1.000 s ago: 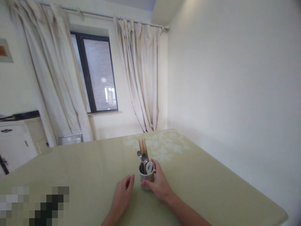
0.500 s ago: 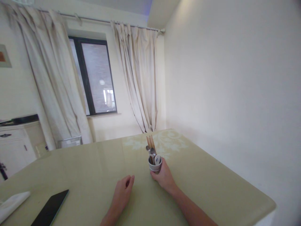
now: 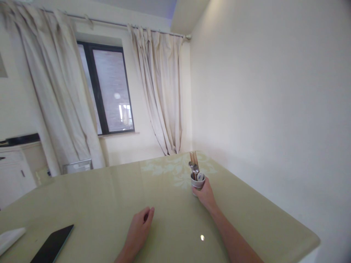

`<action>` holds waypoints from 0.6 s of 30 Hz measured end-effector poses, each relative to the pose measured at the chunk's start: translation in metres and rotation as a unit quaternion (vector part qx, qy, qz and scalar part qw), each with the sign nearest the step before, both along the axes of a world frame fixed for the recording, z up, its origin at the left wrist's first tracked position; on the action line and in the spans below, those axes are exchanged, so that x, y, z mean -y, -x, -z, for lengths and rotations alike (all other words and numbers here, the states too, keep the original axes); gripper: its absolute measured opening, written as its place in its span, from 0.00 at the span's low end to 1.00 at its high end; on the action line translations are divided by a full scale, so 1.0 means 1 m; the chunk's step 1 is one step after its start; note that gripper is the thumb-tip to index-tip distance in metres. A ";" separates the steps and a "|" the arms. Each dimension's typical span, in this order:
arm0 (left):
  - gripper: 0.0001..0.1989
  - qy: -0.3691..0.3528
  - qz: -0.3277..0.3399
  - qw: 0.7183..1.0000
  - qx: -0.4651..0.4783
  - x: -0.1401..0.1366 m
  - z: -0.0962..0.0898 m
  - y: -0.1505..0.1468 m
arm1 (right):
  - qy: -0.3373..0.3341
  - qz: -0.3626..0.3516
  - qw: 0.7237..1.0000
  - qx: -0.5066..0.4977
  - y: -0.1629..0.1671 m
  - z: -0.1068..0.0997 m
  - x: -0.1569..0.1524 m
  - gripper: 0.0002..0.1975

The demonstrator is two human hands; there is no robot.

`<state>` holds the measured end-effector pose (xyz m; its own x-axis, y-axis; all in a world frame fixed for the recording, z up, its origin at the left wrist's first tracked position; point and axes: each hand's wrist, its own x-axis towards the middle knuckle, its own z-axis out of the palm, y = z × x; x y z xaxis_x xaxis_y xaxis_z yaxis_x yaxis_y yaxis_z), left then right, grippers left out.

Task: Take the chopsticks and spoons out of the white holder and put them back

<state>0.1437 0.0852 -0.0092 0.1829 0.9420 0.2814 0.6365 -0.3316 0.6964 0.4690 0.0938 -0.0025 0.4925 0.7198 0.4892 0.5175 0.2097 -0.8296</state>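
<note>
My right hand [image 3: 207, 193] is wrapped round the right side of a small grey utensil cup [image 3: 195, 190], which is upright. Out of the cup stick several brown chopsticks [image 3: 193, 159], metal spoons [image 3: 195, 169] and a white spoon-like piece [image 3: 200, 176] with a dark mark. The cup's right side is covered by my fingers. My left hand [image 3: 140, 223] rests on the tabletop to the left, loosely curled, with a dark gap between thumb and fingers and nothing visible in it.
The pale green table [image 3: 104, 201] reaches toward the wall [image 3: 260, 109] on the right. At the front left lie a dark flat tablet-like slab [image 3: 53, 244] and a white object [image 3: 11, 237]. Behind are curtains [image 3: 161, 87], a window [image 3: 109, 87] and a white cabinet [image 3: 13, 175].
My right hand has moved to the right and farther away with the utensil cup. My left hand stays in about the same place. The view has turned slightly to the right.
</note>
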 end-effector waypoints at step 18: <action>0.13 -0.017 0.096 0.974 -0.203 0.032 0.005 -0.031 | -0.071 -0.272 0.940 0.196 0.131 0.008 0.055 0.29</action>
